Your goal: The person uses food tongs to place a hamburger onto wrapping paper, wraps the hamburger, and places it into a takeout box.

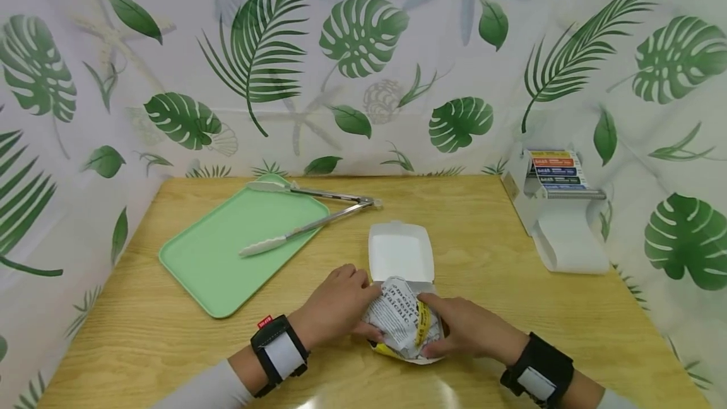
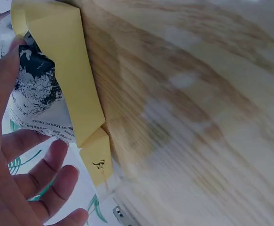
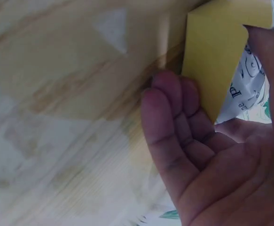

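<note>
A small hinged takeout box (image 1: 400, 251) stands on the table with its white lid tipped back; its outer walls are yellow. In its lower half sits a package wrapped in newsprint-patterned paper (image 1: 400, 317), with a yellow band across it. My left hand (image 1: 343, 305) grips the package from the left, thumb on the front of the paper and fingertips against its side in the left wrist view. From the right, my right hand (image 1: 468, 327) holds it, thumb reaching over the yellow wall (image 3: 214, 56) onto the paper. The other right fingers curl outside that wall.
A green tray (image 1: 227, 257) lies at the back left, with spread metal tongs (image 1: 329, 194) resting partly across it. At the back right stands a white dispenser (image 1: 519, 191) with colour-striped labels and a strip of white paper (image 1: 573, 238). A leaf-patterned cloth (image 1: 363, 81) borders the table.
</note>
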`<state>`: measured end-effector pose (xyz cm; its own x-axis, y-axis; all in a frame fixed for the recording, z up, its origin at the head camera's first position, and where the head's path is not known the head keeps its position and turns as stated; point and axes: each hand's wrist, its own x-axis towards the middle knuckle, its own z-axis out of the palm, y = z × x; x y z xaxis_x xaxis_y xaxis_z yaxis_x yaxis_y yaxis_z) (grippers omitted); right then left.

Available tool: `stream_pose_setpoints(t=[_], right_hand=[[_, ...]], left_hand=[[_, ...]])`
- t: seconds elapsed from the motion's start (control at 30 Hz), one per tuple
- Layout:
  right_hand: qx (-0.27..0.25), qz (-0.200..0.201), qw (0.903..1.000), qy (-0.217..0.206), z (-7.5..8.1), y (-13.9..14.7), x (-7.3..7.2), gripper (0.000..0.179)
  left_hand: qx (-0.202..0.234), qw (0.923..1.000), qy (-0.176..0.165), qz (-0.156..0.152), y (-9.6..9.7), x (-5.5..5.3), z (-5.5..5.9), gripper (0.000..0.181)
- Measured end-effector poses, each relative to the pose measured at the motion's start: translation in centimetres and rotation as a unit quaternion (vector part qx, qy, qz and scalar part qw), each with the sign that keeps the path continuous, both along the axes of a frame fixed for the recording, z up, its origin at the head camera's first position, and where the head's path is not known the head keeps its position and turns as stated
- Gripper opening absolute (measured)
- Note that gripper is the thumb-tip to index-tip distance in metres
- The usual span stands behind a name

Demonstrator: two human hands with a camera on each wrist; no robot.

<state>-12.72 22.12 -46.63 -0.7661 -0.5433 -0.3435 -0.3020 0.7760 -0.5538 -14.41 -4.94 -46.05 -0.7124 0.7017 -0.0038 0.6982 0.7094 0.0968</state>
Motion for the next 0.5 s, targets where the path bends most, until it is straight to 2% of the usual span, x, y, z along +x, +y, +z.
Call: stream_pose_setpoints(t=[0.2, 0.37, 0.5], right_hand=[[-0.019, 0.003, 0.9998, 0.0, -0.6, -0.2, 0.0, 0.082], [-0.018, -0.005, 0.9994, 0.028, -0.7, -0.1, 0.1, 0.072], [-0.016, -0.01, 0.9989, 0.042, -0.8, -0.3, 0.0, 0.069]], left_hand=[[0.01, 0.9991, 0.04, -0.009, 0.3, 0.2, -0.8, 0.067], [0.038, 0.9989, 0.029, -0.005, 0.6, 0.7, -2.1, 0.067], [0.048, 0.9983, 0.012, -0.031, 0.3, 0.4, -2.1, 0.074]])
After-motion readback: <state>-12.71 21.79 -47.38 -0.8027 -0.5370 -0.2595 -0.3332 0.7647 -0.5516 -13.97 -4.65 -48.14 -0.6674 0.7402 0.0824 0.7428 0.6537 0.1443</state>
